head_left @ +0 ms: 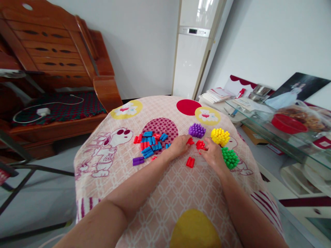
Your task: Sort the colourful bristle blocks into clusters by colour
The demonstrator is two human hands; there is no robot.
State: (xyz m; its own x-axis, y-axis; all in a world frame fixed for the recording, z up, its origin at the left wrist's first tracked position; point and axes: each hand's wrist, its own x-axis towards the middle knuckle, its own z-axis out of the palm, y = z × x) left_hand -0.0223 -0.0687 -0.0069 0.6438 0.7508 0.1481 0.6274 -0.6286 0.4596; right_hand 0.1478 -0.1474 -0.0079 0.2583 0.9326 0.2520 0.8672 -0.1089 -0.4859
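Observation:
My left hand (180,145) is closed at the fingertips on small red plastic pieces (190,141). Facing it, my right hand (213,154) pinches another little group of red pieces (200,145); the fingers partly hide both groups. Just below, between the hands, a few red bullet-shaped pieces (190,162) lie side by side. Beyond the hands a purple cluster (197,130) of rounded pegs is packed together. A yellow cluster (220,136) and a green cluster (230,158) sit beside my right hand. Left of my left hand is a loose pile of blue and red pieces (151,144).
Purple pieces (138,161) lie at the pile's near left. A patterned cloth (165,206) covers the round-edged table. To the right, a glass shelf (279,137) carries a red bowl (289,123) and papers. A wooden bench (57,58) stands at the left, a white cabinet-like unit (190,58) behind.

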